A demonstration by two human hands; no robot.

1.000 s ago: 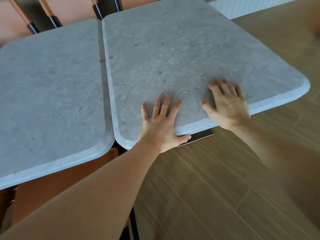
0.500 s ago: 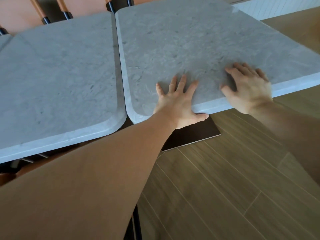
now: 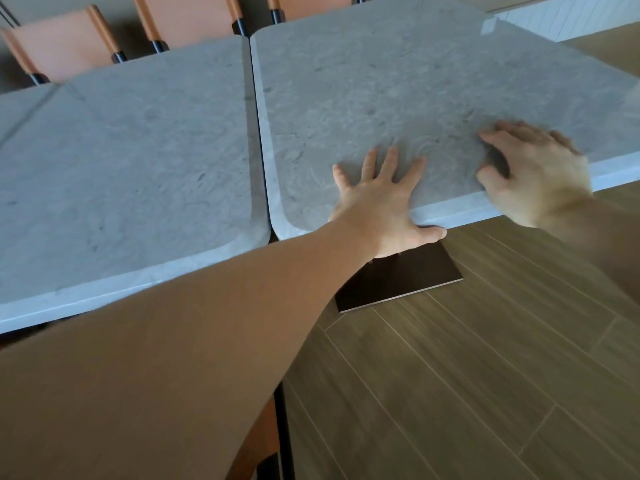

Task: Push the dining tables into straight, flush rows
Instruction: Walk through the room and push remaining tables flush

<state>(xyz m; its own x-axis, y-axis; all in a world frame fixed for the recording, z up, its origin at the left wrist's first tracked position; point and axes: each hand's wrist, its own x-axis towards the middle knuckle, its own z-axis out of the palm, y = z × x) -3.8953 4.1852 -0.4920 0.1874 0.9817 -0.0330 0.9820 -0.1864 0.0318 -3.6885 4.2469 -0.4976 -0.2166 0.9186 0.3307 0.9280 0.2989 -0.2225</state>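
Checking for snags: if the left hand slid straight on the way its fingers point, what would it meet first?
Only bare top of the right table: the left hand points up across it, and its way looks free to the far edge.

Two grey stone-topped counters stand side by side. The right counter (image 3: pixel 398 81) sits just beside the left counter (image 3: pixel 138 150), a narrow dark gap between their edges. Left hand (image 3: pixel 377 199) lies flat on the right counter's near edge, fingers spread, thumb along the rim. Right hand (image 3: pixel 533 171) rests arched on the same edge, further right. Dark base plate (image 3: pixel 401 278) on wood floor (image 3: pixel 485 375) below. Orange chairs (image 3: pixel 62 43) at far side.
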